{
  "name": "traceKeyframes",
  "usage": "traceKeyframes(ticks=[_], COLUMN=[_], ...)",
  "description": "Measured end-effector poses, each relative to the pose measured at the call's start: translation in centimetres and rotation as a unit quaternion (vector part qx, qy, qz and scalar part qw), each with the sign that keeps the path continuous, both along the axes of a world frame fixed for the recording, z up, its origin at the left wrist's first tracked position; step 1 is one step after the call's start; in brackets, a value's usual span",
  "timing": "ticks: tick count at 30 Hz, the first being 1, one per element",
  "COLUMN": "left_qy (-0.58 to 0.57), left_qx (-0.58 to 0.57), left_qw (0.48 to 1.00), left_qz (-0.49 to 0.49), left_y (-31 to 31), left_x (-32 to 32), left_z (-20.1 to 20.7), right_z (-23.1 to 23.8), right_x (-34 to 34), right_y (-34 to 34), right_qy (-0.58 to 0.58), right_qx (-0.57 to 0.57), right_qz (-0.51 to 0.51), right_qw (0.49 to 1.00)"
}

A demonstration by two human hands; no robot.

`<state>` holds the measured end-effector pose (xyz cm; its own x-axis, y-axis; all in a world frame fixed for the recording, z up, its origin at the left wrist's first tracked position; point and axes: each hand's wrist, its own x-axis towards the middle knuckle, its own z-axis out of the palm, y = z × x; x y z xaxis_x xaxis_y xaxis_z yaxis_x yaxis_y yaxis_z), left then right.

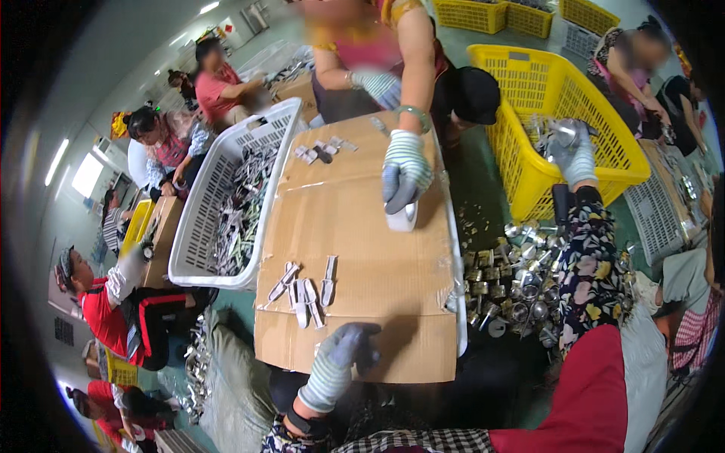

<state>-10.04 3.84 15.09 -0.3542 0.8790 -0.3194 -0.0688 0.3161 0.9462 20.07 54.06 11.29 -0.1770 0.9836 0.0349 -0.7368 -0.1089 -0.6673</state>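
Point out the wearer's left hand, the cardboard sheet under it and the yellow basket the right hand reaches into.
Left hand [350, 349]: head view, middle of the gloved hand.
Cardboard sheet [370, 245]: head view, bare middle of its top.
Yellow basket [619, 175]: head view, its near rim.

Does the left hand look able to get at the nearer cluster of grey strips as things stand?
Probably yes: the left hand is at the near edge of the cardboard, close to the strips, with only bare cardboard visible between. The co-worker's gloved hand is farther up, clear of that path.
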Motion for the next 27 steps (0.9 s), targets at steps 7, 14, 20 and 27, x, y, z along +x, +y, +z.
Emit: traceKeyframes(ticks=[7,14,20,27], left_qy=[-0.148,-0.353,-0.419,-0.406], left_qx=[0.057,0.003,-0.038,-0.099], left_qw=[0.987,0.935,0.906,0.905], left_qz=[-0.022,-0.032,-0.051,-0.083], left_y=[6.2,11.3,14.1,14.6], left_x=[-2.0,-6.0,-7.7,-7.5], left_z=[1.8,0.2,-0.9,-0.2], right_z=[1.3,0.7,-3.0,-3.3], right_x=[-1.9,-0.5,-2.2,-3.1], right_y=[-21.4,-40.5,-43.6,-43.5], right_qy=[-0.213,-0.338,-0.449,-0.539], right_qx=[0.158,0.06,0.179,0.28], right_qz=[0.175,0.233,0.052,-0.012], right_qw=[0.948,0.91,0.874,0.794])
